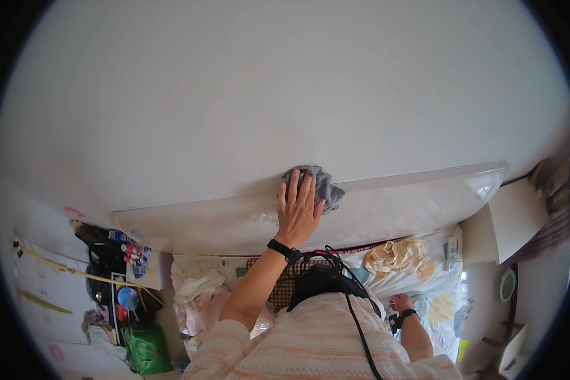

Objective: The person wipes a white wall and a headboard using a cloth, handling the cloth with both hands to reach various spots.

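My left hand (pixel 298 209) presses flat on a crumpled grey cloth (pixel 330 190), fingers slightly spread. The cloth lies over the top edge of a glossy pale headboard (pixel 389 204), where the white wall (pixel 285 95) rises behind it. Part of the cloth shows to the right of my thumb; the rest is under my palm. My right hand (pixel 401 302) hangs low at my side above the bed, fingers loosely curled. What is inside that curl is hidden. Both wrists wear dark bands.
Below is a bed with a pale patterned sheet (pixel 439 280), a bunched cream cloth (pixel 399 256) and pink bedding (pixel 199 304). Black cables (pixel 356 318) hang down my front. A white cabinet (pixel 517 218) stands right; a globe (pixel 128 298) and green bag (pixel 147 349) are left.
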`<state>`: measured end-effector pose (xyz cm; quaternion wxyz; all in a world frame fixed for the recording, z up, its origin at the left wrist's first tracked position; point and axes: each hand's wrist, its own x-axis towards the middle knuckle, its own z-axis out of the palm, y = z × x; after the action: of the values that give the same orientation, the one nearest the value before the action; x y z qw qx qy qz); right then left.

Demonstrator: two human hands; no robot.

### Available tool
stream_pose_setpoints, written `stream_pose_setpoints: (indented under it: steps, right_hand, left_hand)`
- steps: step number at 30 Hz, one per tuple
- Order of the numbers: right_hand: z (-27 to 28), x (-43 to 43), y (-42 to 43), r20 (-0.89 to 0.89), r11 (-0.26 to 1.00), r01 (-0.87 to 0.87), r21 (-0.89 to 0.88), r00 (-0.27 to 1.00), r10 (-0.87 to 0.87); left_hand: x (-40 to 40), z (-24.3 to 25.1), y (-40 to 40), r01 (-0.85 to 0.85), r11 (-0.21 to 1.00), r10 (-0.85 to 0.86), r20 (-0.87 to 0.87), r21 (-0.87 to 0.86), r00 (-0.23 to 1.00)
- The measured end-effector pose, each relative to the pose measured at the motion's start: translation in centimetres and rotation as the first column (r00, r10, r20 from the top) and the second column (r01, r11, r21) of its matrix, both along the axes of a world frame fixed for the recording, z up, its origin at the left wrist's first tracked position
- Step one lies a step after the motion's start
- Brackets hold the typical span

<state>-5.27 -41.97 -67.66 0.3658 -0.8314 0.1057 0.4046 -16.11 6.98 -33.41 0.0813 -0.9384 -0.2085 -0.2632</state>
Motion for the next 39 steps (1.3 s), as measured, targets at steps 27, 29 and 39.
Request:
stream_pose_setpoints:
  steps: [27, 29, 39]
  right_hand:
    - [0.3, 0.3, 1.2, 0.057, 1.0, -0.028, -0.006, 0.998, 0.028]
    - [-0.9, 0.5, 0.1, 0.077, 0.999, -0.034, -0.033, 0.996, 0.036]
    - [0.5, -0.6, 0.7, -0.139, 0.997, -0.061, -0.035, 0.989, 0.056]
  left_hand:
    - [4.0, 9.6, -0.1, -0.044, 0.978, 0.001, 0.208, 0.202, 0.978]
    - [3.3, 7.5, -0.1, -0.011, 0.993, -0.005, 0.134, 0.119, 0.991]
    - [2.6, 4.7, 0.0, 0.012, 1.0, -0.014, 0.124, 0.014, 0.992]
